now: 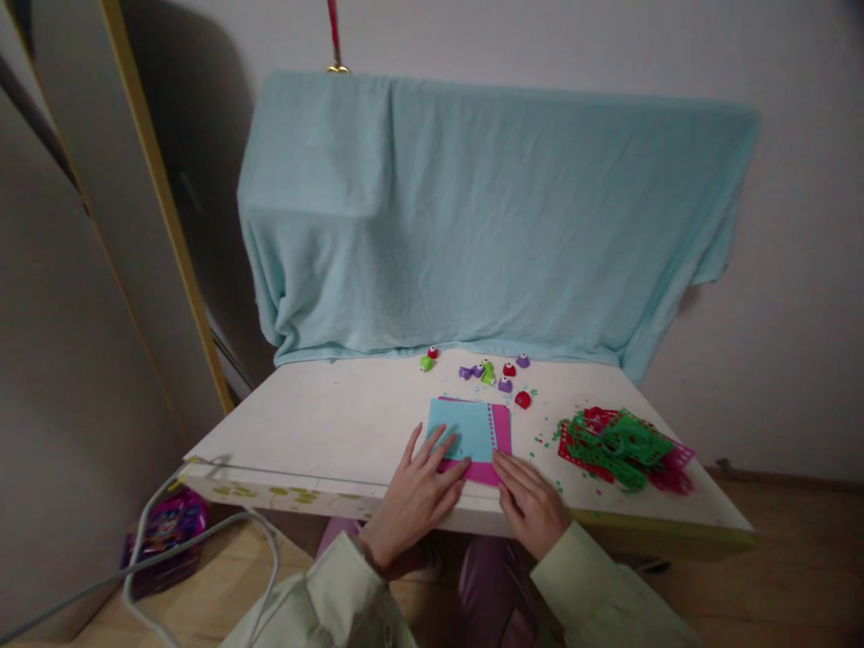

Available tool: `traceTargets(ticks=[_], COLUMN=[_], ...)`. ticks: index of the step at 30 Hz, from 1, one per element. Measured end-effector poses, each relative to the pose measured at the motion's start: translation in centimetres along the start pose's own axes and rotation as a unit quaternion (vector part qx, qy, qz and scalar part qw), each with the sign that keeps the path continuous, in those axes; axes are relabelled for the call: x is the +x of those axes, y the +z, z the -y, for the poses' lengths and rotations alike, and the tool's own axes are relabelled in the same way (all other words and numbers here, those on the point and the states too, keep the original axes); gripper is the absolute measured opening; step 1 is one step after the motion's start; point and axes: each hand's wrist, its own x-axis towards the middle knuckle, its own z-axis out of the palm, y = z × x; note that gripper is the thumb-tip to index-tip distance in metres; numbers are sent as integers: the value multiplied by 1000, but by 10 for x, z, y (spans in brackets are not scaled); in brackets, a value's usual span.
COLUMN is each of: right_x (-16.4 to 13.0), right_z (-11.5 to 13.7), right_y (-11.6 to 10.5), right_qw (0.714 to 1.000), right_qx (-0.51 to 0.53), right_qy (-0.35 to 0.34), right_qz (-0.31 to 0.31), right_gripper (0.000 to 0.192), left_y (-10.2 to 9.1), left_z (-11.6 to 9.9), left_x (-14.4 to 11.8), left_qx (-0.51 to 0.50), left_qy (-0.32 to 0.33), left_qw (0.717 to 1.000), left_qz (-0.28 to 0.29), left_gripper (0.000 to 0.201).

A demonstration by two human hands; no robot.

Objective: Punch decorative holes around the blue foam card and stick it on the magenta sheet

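Observation:
A light blue sheet of paper [463,418] lies on a magenta sheet [502,427], which sticks out along the right and bottom. Near the blue sheet's right edge runs a column of small punched holes [491,427], magenta showing through. My left hand [422,486] is spread, its fingertips resting on the blue sheet. At the lower right corner of the sheets, my right hand [532,499] lies with fingers stretched out close together and fingertips on the paper. Beyond the sheets stand several small craft punches, among them a red punch [522,400] and a purple punch [505,384].
A tangled pile of punched green, red and magenta paper strips [621,445] lies at right, with confetti scattered nearby. The white table [324,423] backs onto a blue cloth [499,216]. A white cable [139,549] hangs around its left front corner.

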Motion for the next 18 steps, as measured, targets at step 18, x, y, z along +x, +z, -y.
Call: traceTargets(ticks=[18], right_x=[11], right_z=[10], right_y=[-3], right_qw=[996], right_qx=[-73], right_qy=[39], right_qz=[35], right_gripper=[33], left_y=[-21], left_z=[50], left_x=[-36], left_qx=[24], left_qy=[10], left_qw=[999], left_qz=[23], left_gripper=[39])
